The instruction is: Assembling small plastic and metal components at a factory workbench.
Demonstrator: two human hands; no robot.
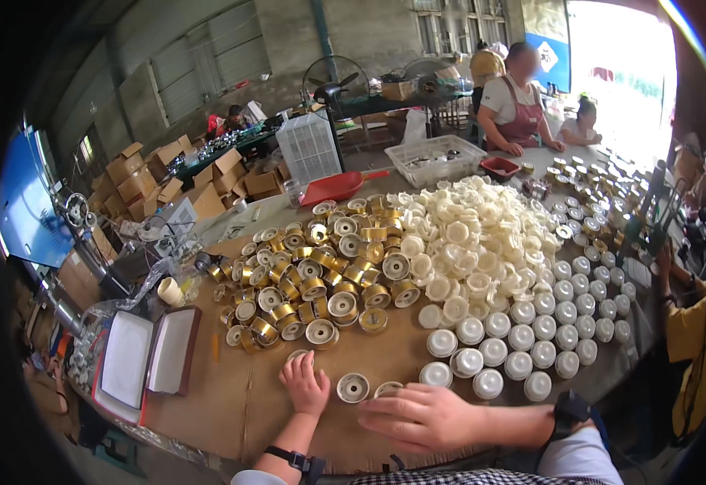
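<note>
The left hand [304, 384] lies flat and the right hand [422, 416] half open, both empty, beside one round gold-and-white cap [353, 388] on the desk [232, 404]; finished white round caps [523, 335] stand beyond the right hand, yet a big gold pile [313, 279] seems left.

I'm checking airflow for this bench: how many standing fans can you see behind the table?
2. One black fan stands behind the white crate at centre back; a second fan stands to its right, near the seated person in an apron. Clutter may hide others.
</note>
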